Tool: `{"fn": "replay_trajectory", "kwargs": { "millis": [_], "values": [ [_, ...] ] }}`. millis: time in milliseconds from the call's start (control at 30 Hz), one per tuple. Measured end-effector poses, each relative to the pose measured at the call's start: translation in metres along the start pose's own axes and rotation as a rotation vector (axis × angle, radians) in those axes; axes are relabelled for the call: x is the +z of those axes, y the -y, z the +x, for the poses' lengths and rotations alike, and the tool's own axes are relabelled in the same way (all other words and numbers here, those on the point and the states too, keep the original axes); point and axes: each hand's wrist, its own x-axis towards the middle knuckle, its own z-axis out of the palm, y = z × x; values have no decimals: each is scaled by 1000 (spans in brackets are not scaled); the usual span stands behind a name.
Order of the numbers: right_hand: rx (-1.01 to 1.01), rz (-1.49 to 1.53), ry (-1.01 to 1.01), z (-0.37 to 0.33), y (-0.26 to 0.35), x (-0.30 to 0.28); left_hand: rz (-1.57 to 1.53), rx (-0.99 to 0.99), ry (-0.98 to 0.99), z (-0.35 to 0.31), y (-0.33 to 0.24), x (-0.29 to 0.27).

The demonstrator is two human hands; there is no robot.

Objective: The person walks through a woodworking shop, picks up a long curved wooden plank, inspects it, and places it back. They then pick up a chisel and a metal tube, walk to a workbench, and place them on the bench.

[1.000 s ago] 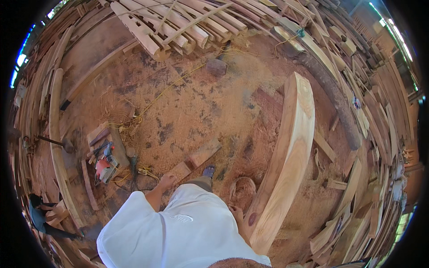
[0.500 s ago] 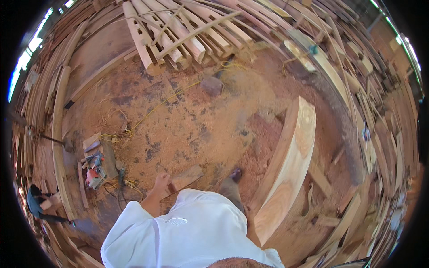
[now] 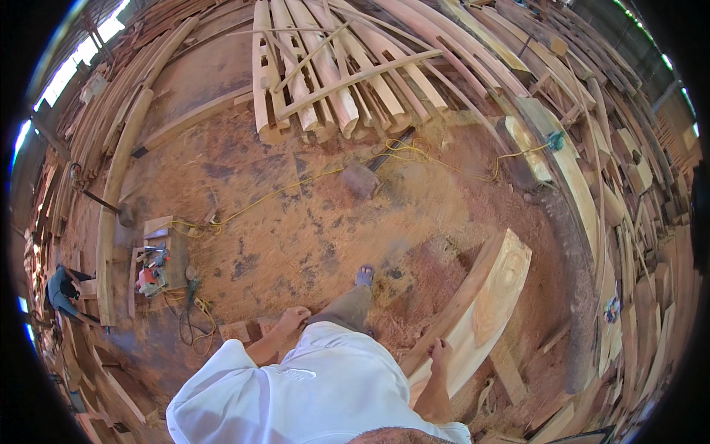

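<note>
My left hand [image 3: 293,318] hangs in front of my white shirt, fingers curled, with nothing seen in it. Just past it, a short board [image 3: 240,331] lies on the floor, partly hidden by my arm. My right hand [image 3: 440,352] is also loosely closed, over the near part of a thick, curved timber [image 3: 504,292] with a pale, grained top face. No tool shows in that hand, and whether it touches the timber I cannot tell. The timber's near end is hidden behind my arm and shirt. One sandalled foot [image 3: 364,276] is forward on the sawdust.
A block [image 3: 177,260] with red power tools [image 3: 150,281] stands left. A yellow cord [image 3: 277,191] crosses the floor near a dark wood block [image 3: 361,181]. Notched posts [image 3: 336,96] are stacked ahead, a long log [image 3: 573,340] lies right, and another person [image 3: 65,291] crouches far left.
My view has shifted, and the curved timber now sits closer to me. My right hand has come into view above it. A foot has stepped forward, and my left hand has left the short board's front.
</note>
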Motion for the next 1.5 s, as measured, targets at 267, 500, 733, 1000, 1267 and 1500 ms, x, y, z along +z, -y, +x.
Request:
{"fn": "replay_trajectory", "kwargs": {
  "millis": [267,500,733,1000,1267,1500],
  "values": [
    [-49,-176,248,112,108,105,-67,-347,-195,132,-33,-10],
    [-358,-397,154,190,206,128,-365,-273,-209,267,-144,-37],
    [-201,-207,117,305,291,123,-103,-101,-318,379,-329,-37],
    [-167,-442,259,431,370,116,55,-248,-309,465,-344,14],
    [-120,-106,155,577,560,54,128,-220,-73,527,-493,98],
    [-123,-12,99,680,694,56,24,90,-303,641,-593,113]
  ]
}}
